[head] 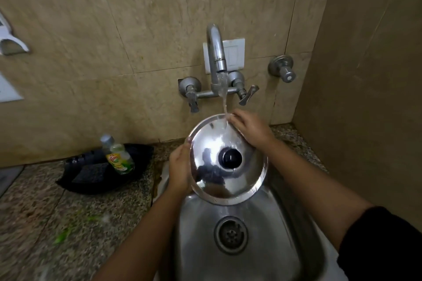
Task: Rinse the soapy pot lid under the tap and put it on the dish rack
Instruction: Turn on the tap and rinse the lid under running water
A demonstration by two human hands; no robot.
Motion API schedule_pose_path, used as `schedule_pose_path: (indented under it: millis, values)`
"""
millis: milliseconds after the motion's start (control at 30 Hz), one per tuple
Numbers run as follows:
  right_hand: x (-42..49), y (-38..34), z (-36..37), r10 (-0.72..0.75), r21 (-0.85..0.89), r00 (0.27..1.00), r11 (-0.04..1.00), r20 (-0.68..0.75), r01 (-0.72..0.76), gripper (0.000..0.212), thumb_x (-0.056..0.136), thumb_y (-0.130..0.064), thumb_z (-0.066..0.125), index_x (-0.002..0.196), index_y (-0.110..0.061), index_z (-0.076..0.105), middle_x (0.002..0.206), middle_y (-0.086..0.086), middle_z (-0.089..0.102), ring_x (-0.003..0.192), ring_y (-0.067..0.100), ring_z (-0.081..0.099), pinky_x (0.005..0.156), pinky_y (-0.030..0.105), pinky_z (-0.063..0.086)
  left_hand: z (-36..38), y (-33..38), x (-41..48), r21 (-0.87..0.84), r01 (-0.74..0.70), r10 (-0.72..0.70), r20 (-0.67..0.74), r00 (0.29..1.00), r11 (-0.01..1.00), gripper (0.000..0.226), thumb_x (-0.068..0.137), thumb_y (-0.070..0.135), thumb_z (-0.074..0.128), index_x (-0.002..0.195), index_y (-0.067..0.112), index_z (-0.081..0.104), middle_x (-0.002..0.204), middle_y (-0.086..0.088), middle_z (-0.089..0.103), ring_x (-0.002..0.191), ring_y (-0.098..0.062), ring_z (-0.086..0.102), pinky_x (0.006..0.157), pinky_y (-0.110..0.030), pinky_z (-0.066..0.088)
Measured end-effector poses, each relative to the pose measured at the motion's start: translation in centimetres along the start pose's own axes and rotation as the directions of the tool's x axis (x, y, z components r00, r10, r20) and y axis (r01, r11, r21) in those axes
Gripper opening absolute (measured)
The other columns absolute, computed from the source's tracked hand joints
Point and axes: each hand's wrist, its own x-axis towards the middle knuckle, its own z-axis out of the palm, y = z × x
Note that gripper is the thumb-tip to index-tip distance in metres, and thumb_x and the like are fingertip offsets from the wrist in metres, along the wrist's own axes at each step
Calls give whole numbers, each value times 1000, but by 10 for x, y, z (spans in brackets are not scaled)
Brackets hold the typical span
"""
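Lid (228, 159) gripped in both hands (180, 166) (250, 129), my fingers on its rim, under tap (217, 52) stream; black tray (102, 175) at surface's back edge holds soap bottle (117, 155).

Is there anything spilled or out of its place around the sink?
Small things only. Green scraps lie loose on the granite counter left of the sink, and a wet patch darkens the counter at the sink's edge. The dish soap bottle leans tilted in its black tray.

Dim; glare on lid (228, 159); warped edges
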Motion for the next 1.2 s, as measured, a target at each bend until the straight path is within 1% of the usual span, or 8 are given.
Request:
schedule_pose_path:
  millis: [67, 200, 367, 533, 733, 833, 1033, 1200]
  values:
    - [2, 0, 1, 24, 19, 1000, 1000, -7, -24, 28, 97, -38, 48, 99, -15, 64, 91, 3, 67, 85, 21, 62, 73, 37, 48, -10, 6, 8, 67, 94, -101, 105, 989, 993, 26, 88, 31, 64, 86, 6, 68, 81, -11, 70, 72, -24, 65, 66, -32, 55]
    - [3, -31, 17, -232, -56, 934, 965, 270, 256, 30, 95, -38, 51, 89, -12, 65, 82, -3, 62, 75, 13, 56, 67, 31, 43, -11, 26, 22, 278, 4, -98, 325, 941, 960, 17, 86, 21, 67, 79, 7, 73, 79, -16, 71, 75, -28, 64, 73, -37, 50]
    - [-4, -1, 13, 190, 220, 982, 958, -7, -184, 24, 92, -43, 54, 104, -25, 66, 94, -4, 70, 85, 15, 65, 79, 42, 53, -19, 11, 18, 149, 61, -81, 128, 988, 987, 26, 87, 30, 66, 87, 4, 72, 92, -23, 72, 82, -37, 67, 80, -46, 53]
    - [-3, -28, 16, -74, 69, 984, 996, 165, 63, 25, 89, -41, 62, 100, -21, 71, 90, -7, 68, 78, 7, 59, 70, 27, 47, -6, 21, 23, 306, -26, -65, 284, 957, 952, 29, 87, 27, 66, 86, -2, 72, 88, -25, 72, 78, -29, 66, 78, -40, 52]
    - [-39, 4, 21, 168, 68, 939, 986, -300, -155, 25, 99, -23, 48, 115, -16, 65, 106, 5, 68, 97, 21, 63, 82, 28, 45, -15, -6, 19, 110, 41, -39, -22, 999, 993, 35, 83, 43, 67, 74, 9, 70, 80, -18, 68, 75, -25, 60, 76, -40, 51]
    - [-76, 23, 29, 14, -124, 935, 990, -353, -61, 41, 92, -8, 54, 133, -12, 53, 124, 13, 58, 113, 22, 53, 95, 30, 41, -19, -13, 20, -1, 80, -79, -170, 982, 997, 30, 91, 39, 59, 76, 14, 67, 78, -3, 67, 79, -21, 62, 78, -33, 50]
    - [-113, 42, 24, -334, -490, 942, 828, -41, 272, 88, 72, -18, 83, 146, -24, 35, 155, -1, 32, 146, 18, 20, 116, 33, 11, -24, -28, 25, -132, 174, -199, -206, 958, 976, 40, 87, 53, 57, 89, 15, 70, 100, -7, 72, 93, -22, 68, 89, -37, 53]
    - [-103, 21, -2, -544, -503, 828, 757, -132, 417, 43, 84, -15, 73, 124, -20, 59, 135, 3, 59, 130, 20, 46, 111, 35, 23, -5, -39, 23, -129, 463, -466, 2, 885, 877, 61, 77, 65, 61, 108, 13, 70, 108, -12, 72, 100, -26, 67, 88, -41, 54]
